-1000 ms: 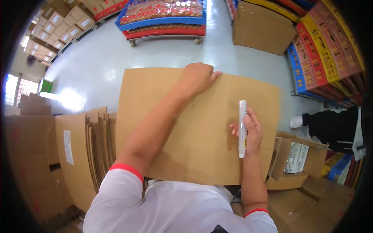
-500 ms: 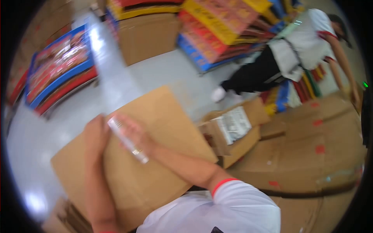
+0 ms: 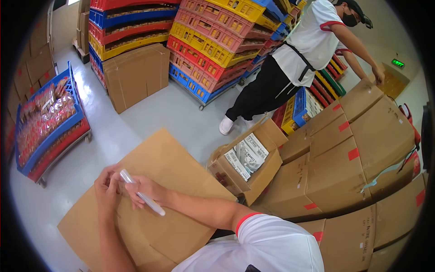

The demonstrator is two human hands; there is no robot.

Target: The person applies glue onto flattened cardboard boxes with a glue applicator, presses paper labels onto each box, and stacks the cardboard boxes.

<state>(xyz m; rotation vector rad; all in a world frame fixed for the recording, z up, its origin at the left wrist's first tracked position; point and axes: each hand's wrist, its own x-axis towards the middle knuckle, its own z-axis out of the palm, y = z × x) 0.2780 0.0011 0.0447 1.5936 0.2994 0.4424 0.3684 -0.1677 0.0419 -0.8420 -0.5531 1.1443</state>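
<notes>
Before me lies a large brown cardboard piece (image 3: 181,167), its flat face turned up; whether it is a sheet or a box top I cannot tell. Over it, my right hand (image 3: 147,190) is closed around a long, narrow, translucent whitish thing with rounded ends (image 3: 144,194), which slants across the fingers. My left hand (image 3: 108,183) is beside that thing's upper end, fingers bent and pinched together. What the left fingers hold, if anything, is too small to make out. Both forearms reach over the cardboard.
An open carton (image 3: 260,177) holding printed packets (image 3: 247,156) stands right of the cardboard. Stacked taped cartons (image 3: 335,167) fill the right side, where a co-worker (image 3: 294,59) leans over. Crate stacks (image 3: 204,41) and a flat carton (image 3: 138,75) stand behind; wheeled crates (image 3: 50,122) are left.
The view has shifted and sharpened. My hands sit lower over the cardboard, the left fingers now curled in a pinch near the whitish thing. The right hand still holds it.
</notes>
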